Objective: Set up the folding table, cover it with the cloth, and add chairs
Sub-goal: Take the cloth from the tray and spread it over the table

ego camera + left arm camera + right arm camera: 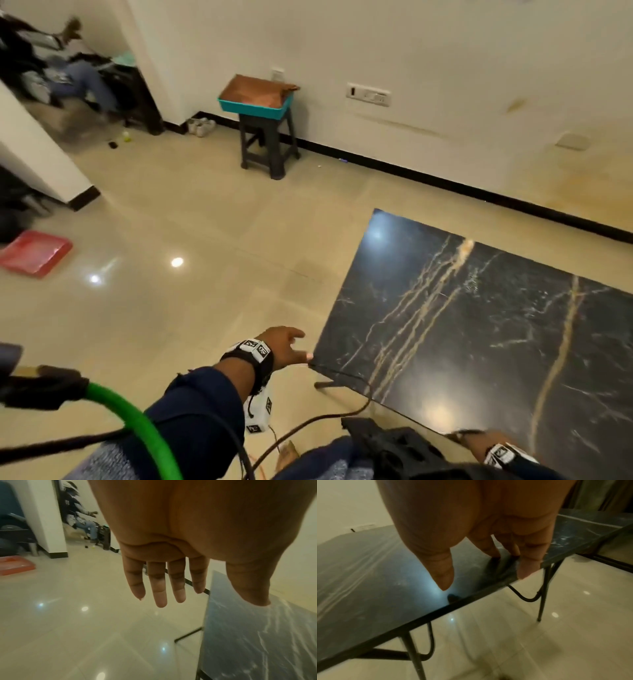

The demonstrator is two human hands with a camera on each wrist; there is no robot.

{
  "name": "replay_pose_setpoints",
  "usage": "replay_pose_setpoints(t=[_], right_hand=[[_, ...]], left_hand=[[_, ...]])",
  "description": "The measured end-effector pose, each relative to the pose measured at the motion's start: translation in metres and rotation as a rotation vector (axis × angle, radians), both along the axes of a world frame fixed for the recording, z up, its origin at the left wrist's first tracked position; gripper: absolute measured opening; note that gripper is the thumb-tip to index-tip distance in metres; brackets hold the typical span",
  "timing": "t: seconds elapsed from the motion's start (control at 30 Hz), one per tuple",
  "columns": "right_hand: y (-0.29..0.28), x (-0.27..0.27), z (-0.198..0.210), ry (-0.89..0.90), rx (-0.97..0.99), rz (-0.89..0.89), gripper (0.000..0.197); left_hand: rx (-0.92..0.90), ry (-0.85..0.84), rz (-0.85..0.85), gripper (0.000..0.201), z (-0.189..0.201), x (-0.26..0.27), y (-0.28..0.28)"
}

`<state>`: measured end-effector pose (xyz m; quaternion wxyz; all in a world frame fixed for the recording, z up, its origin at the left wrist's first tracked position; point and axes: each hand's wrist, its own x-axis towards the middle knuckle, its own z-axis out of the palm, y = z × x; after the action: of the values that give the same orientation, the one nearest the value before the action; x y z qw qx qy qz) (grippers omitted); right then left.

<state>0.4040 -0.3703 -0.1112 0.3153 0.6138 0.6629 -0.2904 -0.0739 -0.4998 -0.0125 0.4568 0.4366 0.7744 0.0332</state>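
Note:
The folding table (479, 325) stands on its black metal legs (542, 588), its dark marble-patterned top (368, 581) bare. My left hand (287, 346) hovers just off the table's near left corner with its fingers (161, 588) spread straight and holding nothing. At the near edge, my right hand (479, 442) has straight fingers (527, 566) that reach the top by its rim, and the thumb points down over the surface. A folded brown cloth (255, 90) lies in a teal tray (253, 109) on a dark stool (269, 147) by the far wall.
A red tray (34, 253) lies on the tiled floor at left, beside a white pillar (34, 154). A person sits in the far left corner (78, 78). A green hoop (137, 421) and dark cables (308, 421) hang close to my body.

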Motion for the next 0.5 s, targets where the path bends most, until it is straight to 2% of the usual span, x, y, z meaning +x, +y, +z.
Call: replay_pose_setpoints(t=[0.03, 0.1, 0.13, 0.17, 0.2, 0.23, 0.3, 0.33, 0.43, 0.5], right_hand=[[0.004, -0.021, 0.007, 0.028, -0.033, 0.051, 0.021], [0.007, -0.076, 0.037, 0.068, -0.044, 0.034, 0.021], [0.009, -0.099, 0.050, 0.056, -0.016, 0.023, 0.033], [0.019, -0.121, 0.051, 0.042, 0.060, 0.015, 0.056], [0.027, -0.136, 0.045, 0.055, 0.086, 0.000, 0.065], [0.035, -0.153, 0.042, 0.089, 0.084, 0.027, 0.055], [0.044, -0.202, 0.046, 0.164, 0.067, 0.098, 0.023], [0.050, -0.228, 0.044, 0.186, 0.061, 0.113, 0.017], [0.082, -0.287, 0.001, 0.297, -0.024, 0.064, 0.025], [0.111, -0.326, -0.036, 0.386, -0.044, 0.004, 0.050]], left_hand=[[0.008, -0.009, 0.038, 0.080, 0.004, -0.016, -0.005], [0.036, -0.016, 0.108, 0.078, 0.006, -0.048, -0.016], [0.049, -0.022, 0.139, 0.077, 0.007, -0.059, -0.020], [0.072, -0.032, 0.183, 0.075, 0.007, -0.073, -0.024], [0.091, -0.039, 0.215, 0.074, 0.007, -0.084, -0.027], [0.111, -0.046, 0.245, 0.073, 0.006, -0.094, -0.029], [0.144, -0.052, 0.307, 0.070, 0.004, -0.118, -0.030], [0.155, -0.058, 0.332, 0.070, 0.002, -0.131, -0.028], [0.177, -0.055, 0.341, 0.069, 0.000, -0.173, -0.016], [0.179, -0.048, 0.336, 0.068, -0.004, -0.209, 0.001]])
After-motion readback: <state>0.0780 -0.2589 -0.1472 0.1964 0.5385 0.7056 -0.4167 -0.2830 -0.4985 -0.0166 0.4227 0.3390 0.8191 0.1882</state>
